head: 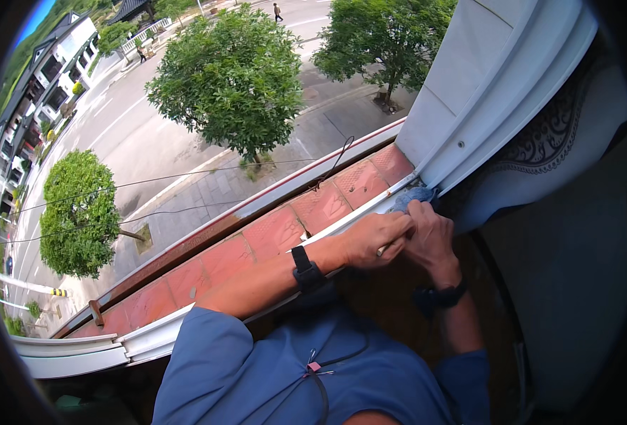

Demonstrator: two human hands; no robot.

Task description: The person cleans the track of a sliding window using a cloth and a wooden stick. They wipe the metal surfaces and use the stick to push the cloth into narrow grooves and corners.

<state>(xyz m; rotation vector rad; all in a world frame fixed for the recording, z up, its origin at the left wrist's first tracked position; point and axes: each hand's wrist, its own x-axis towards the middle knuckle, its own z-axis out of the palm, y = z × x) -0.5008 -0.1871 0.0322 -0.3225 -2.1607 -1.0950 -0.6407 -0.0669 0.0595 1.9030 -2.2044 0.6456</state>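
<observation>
My left hand (380,240) is closed around a thin, rod-like thing, of which only a short end shows below the fingers. Right beside it, my right hand (431,239) has its fingers on a bunched blue-grey cloth (415,198). The cloth lies at the corner where the white window sill track (345,219) meets the upright white window frame (475,135). Both hands are close together and partly overlap, so what the fingertips touch is partly hidden. Each wrist wears a dark band.
Outside the window runs a ledge of red tiles (273,231) with a rusty metal edge (186,243) and a loose wire (340,159). Far below are trees (228,79) and a street (133,125). A patterned curtain (544,143) hangs at the right.
</observation>
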